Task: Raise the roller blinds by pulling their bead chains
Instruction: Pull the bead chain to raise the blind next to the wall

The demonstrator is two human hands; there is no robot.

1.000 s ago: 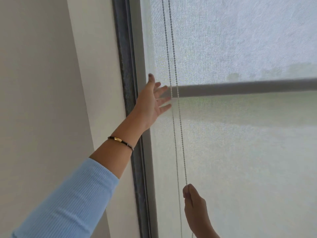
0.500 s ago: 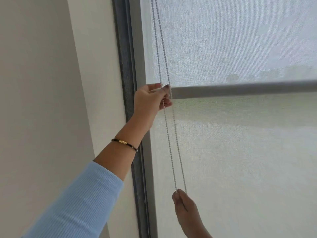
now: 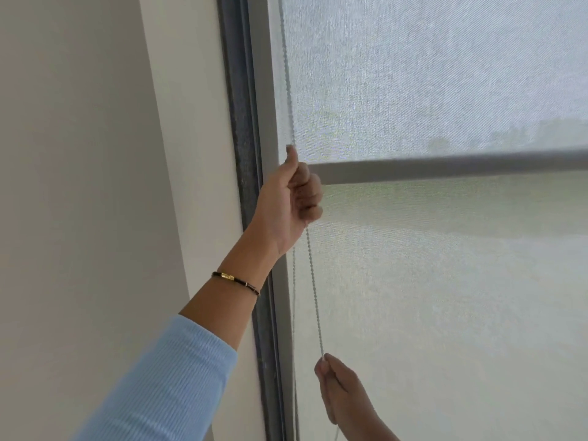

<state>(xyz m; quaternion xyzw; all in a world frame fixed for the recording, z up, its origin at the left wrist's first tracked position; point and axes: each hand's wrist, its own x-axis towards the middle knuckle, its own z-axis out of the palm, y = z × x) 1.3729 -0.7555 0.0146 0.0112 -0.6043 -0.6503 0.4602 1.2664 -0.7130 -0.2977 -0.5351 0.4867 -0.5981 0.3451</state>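
My left hand (image 3: 288, 202) fisted on bead chain (image 3: 313, 281) at the blind's (image 3: 429, 90) left edge, by the window frame (image 3: 245, 122). Right hand (image 3: 342, 386) pinches same strand lower down.

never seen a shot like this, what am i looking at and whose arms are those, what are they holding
There is no machine here. A person wears a camera on their head, so you see their own arms from above, reaching up toward a window.

The window is covered by a pale, see-through roller blind. The grey bar across it looks like part of the window behind.

The left hand, with a bracelet and a light blue sleeve, is raised and closed in a fist around the bead chain. The right hand, lower down, pinches the same chain in a fingertip grip.

A second strand of the chain hangs loose alongside. The chain is what raises the blind.
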